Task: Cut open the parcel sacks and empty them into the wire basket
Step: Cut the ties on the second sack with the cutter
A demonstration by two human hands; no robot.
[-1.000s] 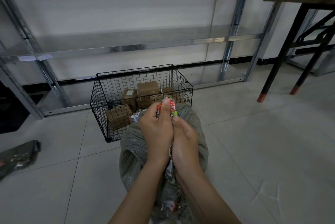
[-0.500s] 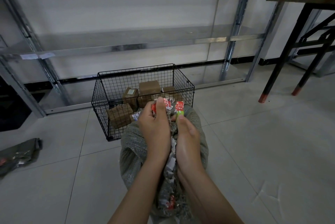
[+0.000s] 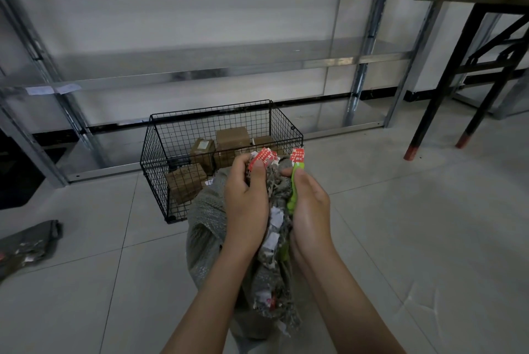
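Observation:
A grey woven parcel sack [image 3: 206, 227] lies on the floor in front of me, its bunched neck held up between both hands. My left hand [image 3: 247, 199] grips the neck and a red seal tag [image 3: 262, 157]. My right hand [image 3: 310, 207] holds a green cutter [image 3: 293, 196] against the neck, with a second red tag piece [image 3: 297, 155] at its tip. Just beyond stands the black wire basket [image 3: 160, 153] holding several brown cardboard parcels [image 3: 232, 139].
A metal shelving rack [image 3: 200, 67] runs along the wall behind the basket. A black table with red-tipped legs [image 3: 446, 67] stands at the right. A flattened grey sack [image 3: 28, 242] lies on the tiled floor at the left.
The red seal tag has split into two pieces, one in each hand, and my hands have drawn slightly apart. The green cutter now shows in my right hand.

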